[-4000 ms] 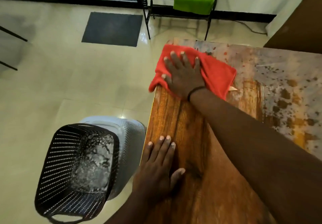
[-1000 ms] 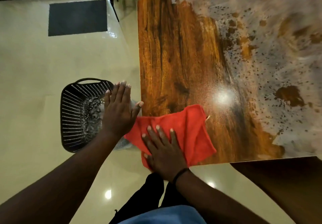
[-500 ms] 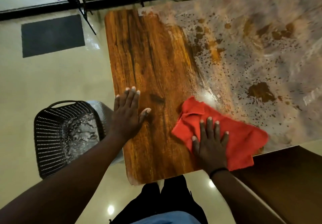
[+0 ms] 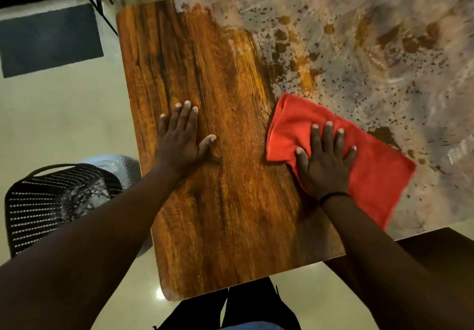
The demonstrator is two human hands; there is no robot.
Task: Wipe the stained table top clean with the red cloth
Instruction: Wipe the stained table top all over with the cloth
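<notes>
While pressed flat on the clean wooden stretch of the surface [image 4: 225, 165], left hand [image 4: 179, 142] with grip spread wide, holding nothing, fingers pointing to the far edge; off that surface's left edge, on the floor, a black perforated basket [image 4: 38, 201]. Further right on the surface, right hand [image 4: 324, 165] lying palm-down with grip splayed over the red cloth [image 4: 372, 170], pinning rather than clutching it, cloth straddling the border between clean wood and the grey, brown-speckled stains [image 4: 372, 55] beyond.
</notes>
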